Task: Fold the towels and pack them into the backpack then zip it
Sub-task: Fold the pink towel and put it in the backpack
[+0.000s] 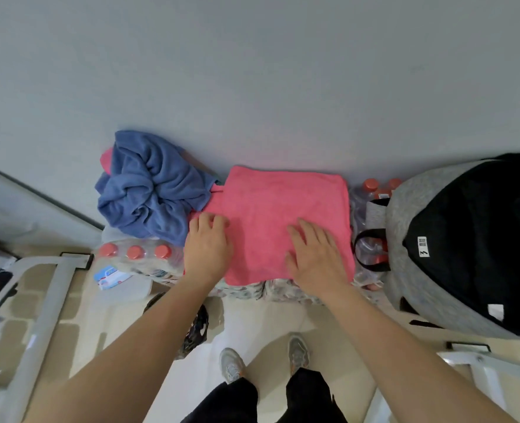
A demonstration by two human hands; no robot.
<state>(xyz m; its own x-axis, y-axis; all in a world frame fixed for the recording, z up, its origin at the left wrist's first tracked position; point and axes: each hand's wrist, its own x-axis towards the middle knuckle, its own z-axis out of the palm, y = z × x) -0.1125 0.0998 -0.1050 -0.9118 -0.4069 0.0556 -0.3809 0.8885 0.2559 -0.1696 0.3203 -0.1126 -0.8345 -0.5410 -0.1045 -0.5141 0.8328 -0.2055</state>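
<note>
Both bare forearms reach in from the bottom of the shot, so those are closest to the lens, with black trousers [307, 398] and a pair of grey sneakers [231, 364] straight below on the pale floor.

Biggest thing by far is the plain grey wall [252, 71], which fills the whole top half. Next is the backpack [466, 239] over on the right, grey fabric with a black front panel, and its black carry loop pokes out toward the middle. Can't see a zipper well enough to say if it's open or closed.

Then the pink towel [283, 203], dead centre. It's folded into a flat, roughly square shape and pushed up against the wall, lying on what look like shrink-wrapped packs of red-capped bottles [136, 254]. More of those caps show between it and the backpack. Just left of it, touching its corner, the blue towel [151, 190] is a crumpled heap, not folded at all.

Hands now. The right hand [316, 254] lies flat on the pink towel's near right part, fingers spread and straight, palm down. The left hand [208, 251] is at the near left edge with its fingers bent and the tips on the fabric. Honestly I can't tell whether it's pinching the cloth or just resting there.
</note>
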